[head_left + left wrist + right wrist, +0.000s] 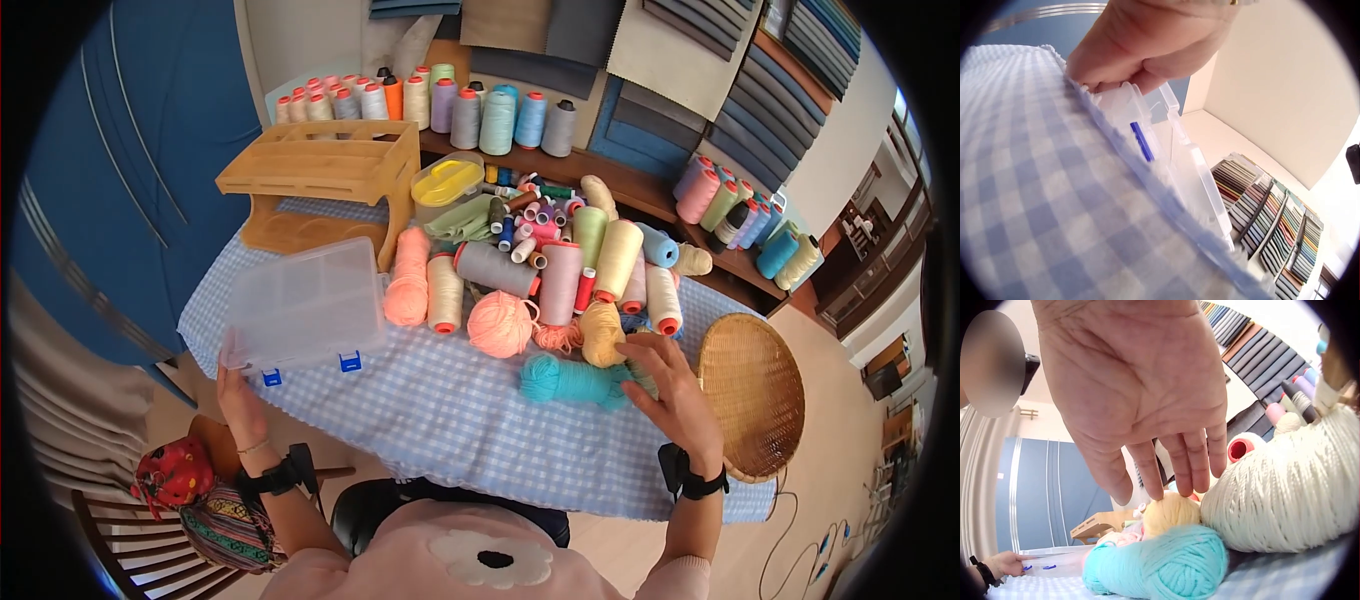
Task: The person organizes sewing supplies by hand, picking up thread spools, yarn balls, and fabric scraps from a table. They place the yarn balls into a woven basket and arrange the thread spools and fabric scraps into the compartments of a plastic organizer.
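Note:
With its fingers at the near left corner of a clear plastic box (305, 305), my left hand (238, 408) grips the edge. Two blue latches (349, 361) show along the box's front side. The left wrist view has that hand (1147, 47) curled over the box's rim (1125, 103), fingertips partly hidden by the tablecloth edge. My right hand (675, 395) hovers with extended, spread fingers by a yellow yarn ball (602, 335) and a turquoise yarn skein (570, 381). In the right wrist view the palm (1138, 381) is bare, and white yarn (1285, 487) lies beside the turquoise skein.
Thread cones, peach yarn balls (500, 323) and small spools crowd the table's middle. A wooden rack (320, 165) stands behind the box, near a yellow-lidded container (448, 183). At the right edge leans a woven basket (752, 395). More cones line the back shelf.

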`<state>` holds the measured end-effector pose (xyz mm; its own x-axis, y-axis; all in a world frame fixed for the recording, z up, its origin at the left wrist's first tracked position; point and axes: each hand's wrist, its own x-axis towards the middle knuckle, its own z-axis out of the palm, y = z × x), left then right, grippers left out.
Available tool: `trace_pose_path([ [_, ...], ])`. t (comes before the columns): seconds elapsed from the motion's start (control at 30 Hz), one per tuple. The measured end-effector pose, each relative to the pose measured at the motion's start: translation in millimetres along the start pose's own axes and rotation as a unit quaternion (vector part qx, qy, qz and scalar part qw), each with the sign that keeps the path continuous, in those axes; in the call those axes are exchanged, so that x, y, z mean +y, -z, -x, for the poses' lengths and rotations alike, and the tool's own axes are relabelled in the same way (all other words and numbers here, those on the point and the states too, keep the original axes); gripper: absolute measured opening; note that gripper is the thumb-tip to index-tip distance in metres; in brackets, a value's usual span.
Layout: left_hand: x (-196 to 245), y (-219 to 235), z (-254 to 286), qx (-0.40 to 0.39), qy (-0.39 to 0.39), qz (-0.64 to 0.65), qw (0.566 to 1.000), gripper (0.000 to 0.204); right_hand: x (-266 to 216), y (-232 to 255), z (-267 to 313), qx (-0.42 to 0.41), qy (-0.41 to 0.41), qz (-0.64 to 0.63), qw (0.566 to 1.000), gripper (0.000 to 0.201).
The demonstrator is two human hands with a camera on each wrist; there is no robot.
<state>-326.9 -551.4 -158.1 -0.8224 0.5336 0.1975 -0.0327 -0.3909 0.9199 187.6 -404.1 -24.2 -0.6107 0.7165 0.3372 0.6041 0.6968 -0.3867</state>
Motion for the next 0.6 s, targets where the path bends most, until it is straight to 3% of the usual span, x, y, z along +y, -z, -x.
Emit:
trace_pose_path([
  [0.1,-7.6,-2.3,-0.6,0.028,-0.058,-0.029,0.997,0.041,-2.7,0.7,-4.0,-0.006,0.000,0.000,1.000,0.041],
  [0.43,-12.4,4.8,-1.4,0.083,-0.112,-0.009,0.990,0.040,0.1,-1.6,-3.3,-0.020,-0.006,-0.014,1.000,0.047],
  [0.5,-13.6,7.5,-6.9,0.158,-0.283,-0.167,0.931,0.038,0.6,-0.4,-3.0,-0.037,-0.002,0.007,0.999,0.053],
  [0.6,85.0,-83.8,16.7,0.155,-0.333,-0.210,0.906,0.035,5.7,-4.7,1.0,-0.044,-0.004,-0.007,0.999,0.060],
])
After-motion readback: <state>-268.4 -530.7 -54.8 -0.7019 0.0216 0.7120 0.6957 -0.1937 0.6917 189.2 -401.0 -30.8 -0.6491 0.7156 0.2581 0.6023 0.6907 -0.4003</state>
